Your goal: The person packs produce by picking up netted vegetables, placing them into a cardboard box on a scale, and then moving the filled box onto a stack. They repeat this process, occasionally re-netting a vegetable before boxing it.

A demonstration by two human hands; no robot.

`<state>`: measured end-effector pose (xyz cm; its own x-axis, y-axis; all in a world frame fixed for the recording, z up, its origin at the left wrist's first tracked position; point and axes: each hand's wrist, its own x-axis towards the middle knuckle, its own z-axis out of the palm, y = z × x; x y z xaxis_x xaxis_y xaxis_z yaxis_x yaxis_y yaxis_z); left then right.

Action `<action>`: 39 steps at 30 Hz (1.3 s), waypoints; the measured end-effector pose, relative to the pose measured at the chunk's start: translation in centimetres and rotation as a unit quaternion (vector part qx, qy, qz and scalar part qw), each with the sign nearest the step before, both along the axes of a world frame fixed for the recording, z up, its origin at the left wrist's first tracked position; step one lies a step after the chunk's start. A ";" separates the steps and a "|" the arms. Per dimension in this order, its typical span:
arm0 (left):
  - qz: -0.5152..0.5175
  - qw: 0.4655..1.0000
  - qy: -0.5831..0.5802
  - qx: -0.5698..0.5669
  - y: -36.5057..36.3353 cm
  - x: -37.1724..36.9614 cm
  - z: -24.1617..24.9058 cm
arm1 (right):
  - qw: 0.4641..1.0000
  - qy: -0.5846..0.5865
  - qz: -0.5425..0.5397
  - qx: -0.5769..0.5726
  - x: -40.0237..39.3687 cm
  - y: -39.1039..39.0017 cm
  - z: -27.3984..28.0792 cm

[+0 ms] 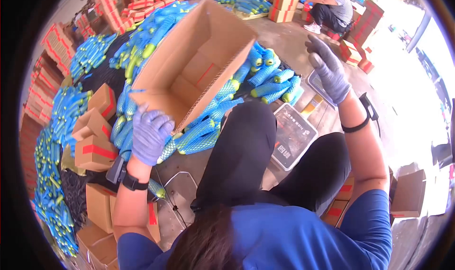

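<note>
Gloved in grey, my left hand (152, 133) has its fingers curled over the near lower edge of an open cardboard box (163, 56). The box is tilted with its opening toward me, and its inside is bare except for a red line near the bottom. My right hand (329, 73), in a matching glove, is raised at the right, away from the box, with fingers extended and thumb apart. Long green vegetables in blue net sleeves (277, 82) lie heaped behind and beneath the box. Below my right hand, a flat scale (295, 136) lies beside my knee.
More netted vegetables (47, 175) spread along the left. Small cartons with red tape (97, 151) stand beside my left arm, and others (407, 194) are at my right. Stacked cartons (284, 4) rise at the back. A seated person (332, 11) is at the far right.
</note>
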<state>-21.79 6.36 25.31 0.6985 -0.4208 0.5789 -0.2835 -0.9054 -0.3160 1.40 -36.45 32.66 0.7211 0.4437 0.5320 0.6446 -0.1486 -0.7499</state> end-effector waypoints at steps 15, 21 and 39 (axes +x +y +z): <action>-0.392 0.871 0.088 -0.281 -11.8 27.5 -14.1 | 0.799 0.399 -0.279 -0.353 5.0 -14.5 -13.9; 0.147 0.918 0.350 -0.118 -7.9 32.1 -28.3 | 0.703 0.624 -0.295 -0.173 0.2 -22.4 -19.7; 0.365 0.888 0.210 -0.186 -2.1 42.7 -32.0 | 0.648 0.697 -0.179 -0.250 2.0 -22.1 -16.0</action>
<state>20.91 4.24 -6.66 0.8933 0.3991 0.2068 0.4003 -0.9156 0.0379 3.39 -58.52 16.69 0.4502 -0.0187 -0.8927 -0.7502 -0.5501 -0.3668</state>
